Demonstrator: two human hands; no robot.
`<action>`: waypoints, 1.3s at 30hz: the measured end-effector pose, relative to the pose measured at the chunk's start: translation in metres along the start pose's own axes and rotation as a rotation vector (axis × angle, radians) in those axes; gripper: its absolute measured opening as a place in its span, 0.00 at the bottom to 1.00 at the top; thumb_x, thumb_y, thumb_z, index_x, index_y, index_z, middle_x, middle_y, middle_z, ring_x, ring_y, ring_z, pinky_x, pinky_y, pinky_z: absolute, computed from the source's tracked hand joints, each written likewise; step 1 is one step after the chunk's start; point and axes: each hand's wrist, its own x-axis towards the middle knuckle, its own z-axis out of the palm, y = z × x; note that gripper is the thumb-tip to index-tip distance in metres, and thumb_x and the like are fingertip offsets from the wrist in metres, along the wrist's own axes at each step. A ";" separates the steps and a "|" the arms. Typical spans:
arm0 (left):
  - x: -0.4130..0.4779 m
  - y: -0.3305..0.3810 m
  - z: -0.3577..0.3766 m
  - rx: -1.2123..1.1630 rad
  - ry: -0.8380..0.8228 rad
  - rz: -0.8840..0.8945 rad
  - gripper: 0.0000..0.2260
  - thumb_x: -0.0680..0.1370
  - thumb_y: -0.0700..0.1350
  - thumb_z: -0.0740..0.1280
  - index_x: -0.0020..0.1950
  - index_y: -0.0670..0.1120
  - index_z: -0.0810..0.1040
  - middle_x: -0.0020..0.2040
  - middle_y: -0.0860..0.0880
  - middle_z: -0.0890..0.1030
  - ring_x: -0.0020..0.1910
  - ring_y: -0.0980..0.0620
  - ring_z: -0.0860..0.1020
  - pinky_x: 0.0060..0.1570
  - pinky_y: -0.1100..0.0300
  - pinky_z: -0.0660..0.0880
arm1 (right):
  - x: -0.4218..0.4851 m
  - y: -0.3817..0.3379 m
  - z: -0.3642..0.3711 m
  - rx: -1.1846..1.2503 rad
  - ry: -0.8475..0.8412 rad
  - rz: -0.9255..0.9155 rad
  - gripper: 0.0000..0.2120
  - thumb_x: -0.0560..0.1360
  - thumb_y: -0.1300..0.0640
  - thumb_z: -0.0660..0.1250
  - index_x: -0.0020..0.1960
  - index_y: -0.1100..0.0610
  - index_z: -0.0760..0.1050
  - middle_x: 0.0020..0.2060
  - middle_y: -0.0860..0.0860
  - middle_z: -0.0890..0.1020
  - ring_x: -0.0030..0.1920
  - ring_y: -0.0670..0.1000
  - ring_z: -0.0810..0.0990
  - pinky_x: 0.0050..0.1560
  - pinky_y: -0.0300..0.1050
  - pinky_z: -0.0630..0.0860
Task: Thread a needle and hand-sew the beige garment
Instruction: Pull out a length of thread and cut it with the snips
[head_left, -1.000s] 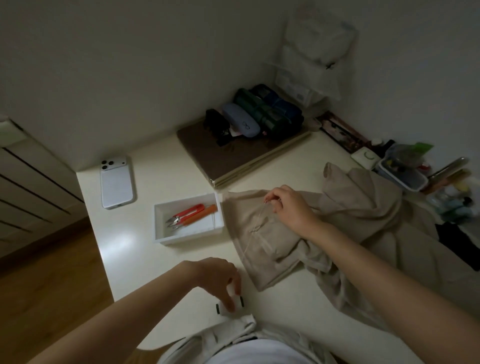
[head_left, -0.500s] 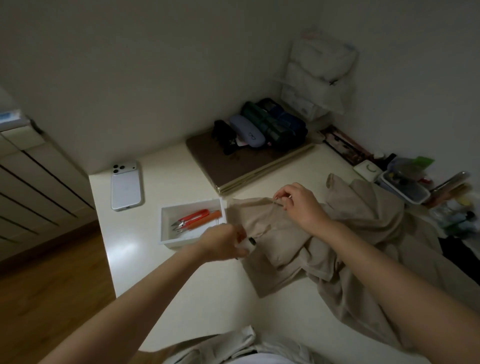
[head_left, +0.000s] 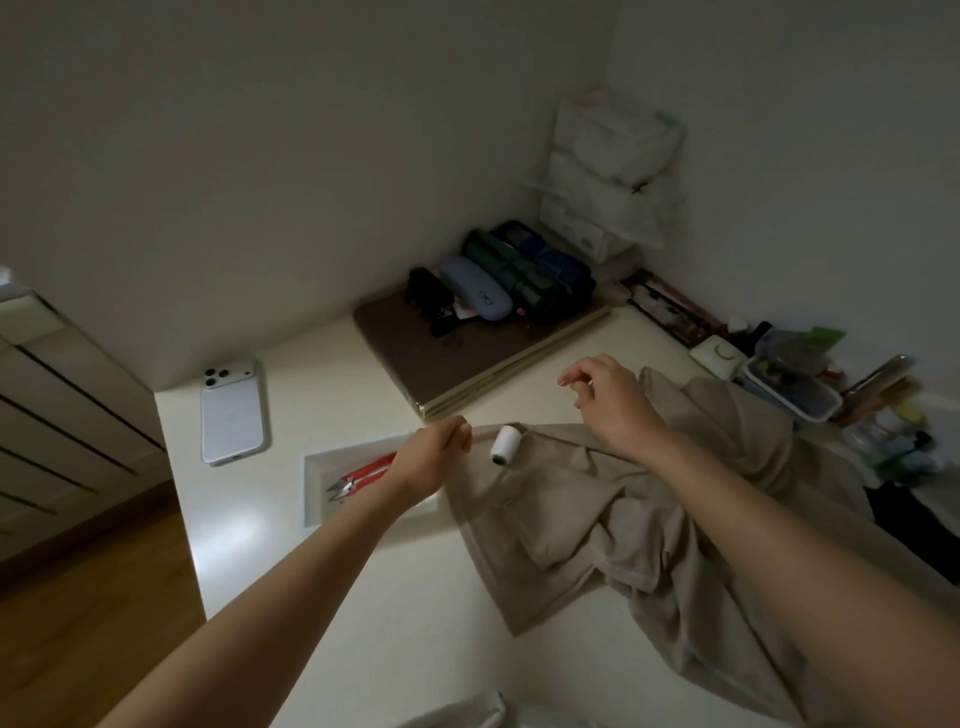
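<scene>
The beige garment (head_left: 649, 525) lies crumpled over the right half of the white table (head_left: 363, 613). A small white thread spool (head_left: 505, 442) lies on the garment's upper left edge. My left hand (head_left: 434, 454) hovers just left of the spool, fingertips pinched together as on thread too fine to see. My right hand (head_left: 605, 397) is lifted above the garment, thumb and forefinger pinched on something thin that I take for the needle; the needle itself does not show.
A white tray (head_left: 317, 483) with red-handled snips (head_left: 363, 475) sits under my left wrist. A white phone (head_left: 231, 415) lies at the far left. A brown board (head_left: 462, 358) carries cases at the back. Small containers (head_left: 789, 384) crowd the right wall.
My left hand brought the spool up from the table's near edge and set it on the garment. My right hand rose off the fabric.
</scene>
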 end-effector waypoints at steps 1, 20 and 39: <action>-0.001 -0.002 0.000 -0.014 0.015 -0.003 0.15 0.83 0.45 0.53 0.37 0.50 0.67 0.34 0.51 0.71 0.36 0.51 0.69 0.38 0.57 0.64 | 0.001 0.000 -0.001 0.006 0.007 0.014 0.11 0.80 0.66 0.56 0.53 0.59 0.77 0.53 0.52 0.73 0.48 0.51 0.76 0.50 0.39 0.72; 0.001 -0.026 -0.016 0.214 0.140 0.070 0.15 0.82 0.48 0.57 0.36 0.60 0.66 0.31 0.56 0.75 0.30 0.62 0.74 0.33 0.65 0.66 | 0.026 -0.017 -0.047 0.010 0.177 -0.061 0.11 0.80 0.65 0.56 0.53 0.60 0.76 0.51 0.52 0.72 0.46 0.50 0.76 0.50 0.40 0.71; 0.002 -0.014 -0.010 0.572 -0.133 0.130 0.10 0.81 0.47 0.58 0.59 0.47 0.75 0.60 0.45 0.76 0.60 0.45 0.73 0.54 0.57 0.68 | 0.035 -0.081 -0.066 0.006 0.236 -0.198 0.10 0.80 0.65 0.57 0.55 0.60 0.77 0.56 0.55 0.75 0.49 0.53 0.79 0.54 0.45 0.76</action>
